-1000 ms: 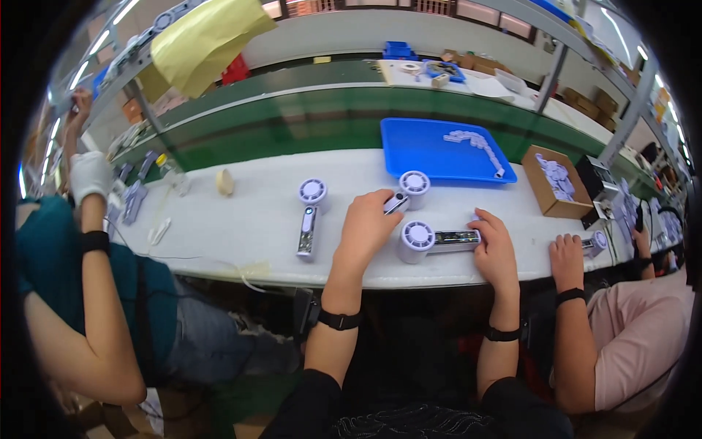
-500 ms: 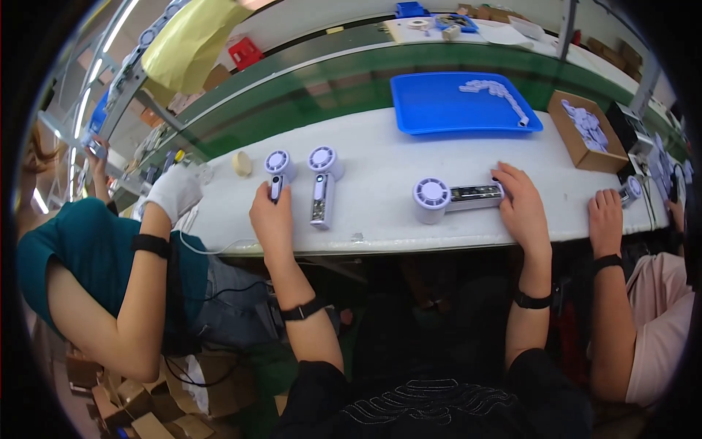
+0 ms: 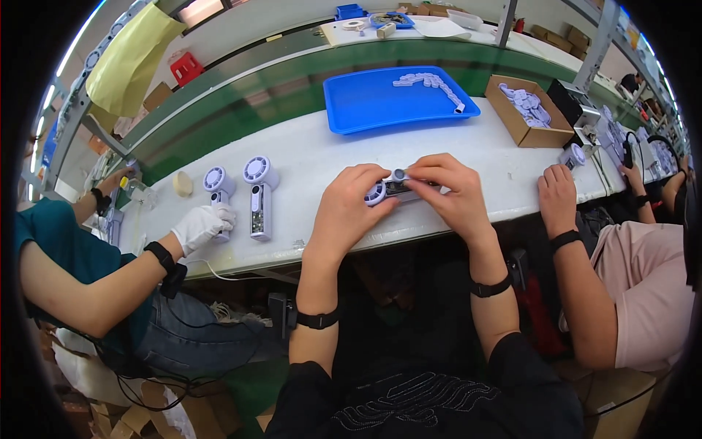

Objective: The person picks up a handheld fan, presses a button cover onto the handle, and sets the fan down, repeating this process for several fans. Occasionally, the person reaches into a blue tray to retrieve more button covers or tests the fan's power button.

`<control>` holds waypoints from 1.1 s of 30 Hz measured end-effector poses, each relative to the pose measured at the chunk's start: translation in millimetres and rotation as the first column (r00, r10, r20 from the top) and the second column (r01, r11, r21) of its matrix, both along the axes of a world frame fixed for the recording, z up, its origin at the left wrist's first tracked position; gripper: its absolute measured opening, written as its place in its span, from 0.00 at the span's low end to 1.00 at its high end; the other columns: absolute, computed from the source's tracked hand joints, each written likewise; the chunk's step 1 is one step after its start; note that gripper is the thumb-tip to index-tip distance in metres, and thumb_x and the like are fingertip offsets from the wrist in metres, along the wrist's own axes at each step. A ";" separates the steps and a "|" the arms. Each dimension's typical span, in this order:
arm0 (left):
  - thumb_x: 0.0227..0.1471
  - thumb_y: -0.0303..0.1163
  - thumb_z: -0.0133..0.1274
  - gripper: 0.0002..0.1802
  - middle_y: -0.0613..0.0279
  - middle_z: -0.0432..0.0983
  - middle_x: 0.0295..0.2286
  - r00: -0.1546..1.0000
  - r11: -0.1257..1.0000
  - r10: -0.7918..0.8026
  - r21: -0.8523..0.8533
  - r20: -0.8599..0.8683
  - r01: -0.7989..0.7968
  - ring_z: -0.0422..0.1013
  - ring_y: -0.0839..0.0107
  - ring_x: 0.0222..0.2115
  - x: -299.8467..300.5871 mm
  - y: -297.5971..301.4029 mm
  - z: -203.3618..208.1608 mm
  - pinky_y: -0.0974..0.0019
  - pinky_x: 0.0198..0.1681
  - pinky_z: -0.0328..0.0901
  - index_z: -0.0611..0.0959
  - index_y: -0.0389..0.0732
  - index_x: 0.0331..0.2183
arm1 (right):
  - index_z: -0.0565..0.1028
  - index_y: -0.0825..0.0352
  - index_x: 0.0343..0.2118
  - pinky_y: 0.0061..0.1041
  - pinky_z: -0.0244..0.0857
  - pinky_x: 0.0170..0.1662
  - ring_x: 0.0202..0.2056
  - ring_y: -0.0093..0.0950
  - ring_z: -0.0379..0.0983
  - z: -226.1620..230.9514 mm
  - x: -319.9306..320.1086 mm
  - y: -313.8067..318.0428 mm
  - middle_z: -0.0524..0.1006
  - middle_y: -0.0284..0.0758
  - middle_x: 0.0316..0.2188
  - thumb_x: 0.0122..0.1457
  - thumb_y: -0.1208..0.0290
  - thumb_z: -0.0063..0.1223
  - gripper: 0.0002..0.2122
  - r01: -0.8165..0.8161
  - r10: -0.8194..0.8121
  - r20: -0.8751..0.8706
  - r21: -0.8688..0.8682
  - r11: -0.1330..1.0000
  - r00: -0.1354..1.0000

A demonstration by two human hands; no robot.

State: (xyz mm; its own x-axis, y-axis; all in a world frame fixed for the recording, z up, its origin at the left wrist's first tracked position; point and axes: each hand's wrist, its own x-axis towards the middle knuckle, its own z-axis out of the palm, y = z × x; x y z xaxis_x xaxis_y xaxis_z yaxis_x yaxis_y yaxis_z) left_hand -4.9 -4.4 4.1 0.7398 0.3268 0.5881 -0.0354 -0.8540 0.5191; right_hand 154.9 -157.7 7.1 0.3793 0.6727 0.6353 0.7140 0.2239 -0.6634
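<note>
Centrally, above the near edge of the white worktop [image 3: 307, 164], a lilac fan [image 3: 375, 194] lies between the wearer's two hands, its round head to the left and its handle, with dark inner parts exposed, running to the right. The left hand [image 3: 349, 208] is curled nearly closed around the head, thumb in front and forefinger reaching over to the handle. The right hand [image 3: 447, 192] is narrowed to a pinch, thumb and fingers at a small part [image 3: 399, 175] with a round, dark-centred end — the rest of this part is mostly hidden by the fingers. To the left lies a second fan [image 3: 259, 205], its handle likewise open; beside it a third fan [image 3: 216, 181] is touched at the handle by a co-worker's gloved hand [image 3: 201, 228]. Farther left sits a roll of tape [image 3: 182, 184]. Beyond the hands is a blue tray [image 3: 365, 110], a curved row of pale pieces [image 3: 424, 78] along its far and right sides; to its right stands a cardboard box [image 3: 542, 137] of lilac parts [image 3: 525, 104]. At right, another co-worker's bare hand [image 3: 557, 192] rests near a further fan [image 3: 574, 155].
</note>
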 end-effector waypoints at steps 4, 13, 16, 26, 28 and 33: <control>0.42 0.32 0.73 0.27 0.54 0.83 0.42 0.996 0.996 -0.085 0.019 -0.010 0.085 0.77 0.54 0.46 12.5 8.0 -3.5 0.57 0.51 0.72 0.85 0.37 0.46 | 0.85 0.72 0.39 0.24 0.72 0.44 0.40 0.30 0.80 -17.0 13.1 7.5 0.83 0.38 0.39 0.56 0.81 0.66 0.07 -0.092 0.093 0.056 -0.016 0.996 0.994; 0.50 0.35 0.67 0.11 0.60 0.85 0.36 0.944 0.980 -0.159 -0.067 0.290 0.186 0.78 0.57 0.41 16.3 13.8 -11.3 0.57 0.47 0.72 0.89 0.43 0.37 | 0.81 0.76 0.44 0.27 0.70 0.47 0.43 0.34 0.78 -15.5 19.4 5.9 0.81 0.42 0.42 0.60 0.83 0.59 0.10 -0.104 0.108 0.021 -0.135 0.985 0.994; 0.46 0.34 0.68 0.11 0.62 0.85 0.34 0.937 0.986 -0.141 -0.045 0.319 0.163 0.77 0.58 0.39 15.8 14.0 -19.8 0.58 0.45 0.73 0.89 0.43 0.34 | 0.80 0.78 0.46 0.25 0.69 0.50 0.47 0.32 0.77 -31.4 25.2 5.1 0.80 0.42 0.47 0.64 0.84 0.56 0.09 -0.147 0.148 0.008 -0.106 0.983 0.989; 0.42 0.32 0.67 0.10 0.59 0.85 0.32 0.950 0.964 -0.097 -0.209 0.296 0.164 0.78 0.60 0.37 7.7 11.5 -23.8 0.59 0.43 0.74 0.90 0.39 0.31 | 0.81 0.75 0.46 0.24 0.69 0.54 0.48 0.27 0.75 -43.7 28.1 17.0 0.79 0.38 0.50 0.67 0.81 0.55 0.08 -0.263 0.243 -0.307 -0.026 0.964 0.920; 0.42 0.32 0.67 0.11 0.58 0.85 0.32 0.952 0.962 -0.092 -0.221 0.293 0.162 0.78 0.60 0.37 8.0 12.0 -23.1 0.60 0.43 0.74 0.90 0.39 0.31 | 0.81 0.75 0.46 0.24 0.69 0.54 0.48 0.26 0.75 -41.4 30.9 21.1 0.79 0.38 0.49 0.67 0.81 0.56 0.08 -0.286 0.272 -0.262 -0.015 0.958 0.926; 0.41 0.33 0.68 0.13 0.55 0.86 0.33 0.964 0.940 -0.085 -0.302 0.253 0.162 0.81 0.58 0.36 16.0 7.6 -25.0 0.60 0.42 0.75 0.91 0.38 0.32 | 0.82 0.75 0.47 0.24 0.68 0.55 0.47 0.25 0.76 -44.3 47.7 18.5 0.81 0.38 0.47 0.67 0.79 0.57 0.09 -0.271 0.249 -0.171 -0.120 0.955 0.953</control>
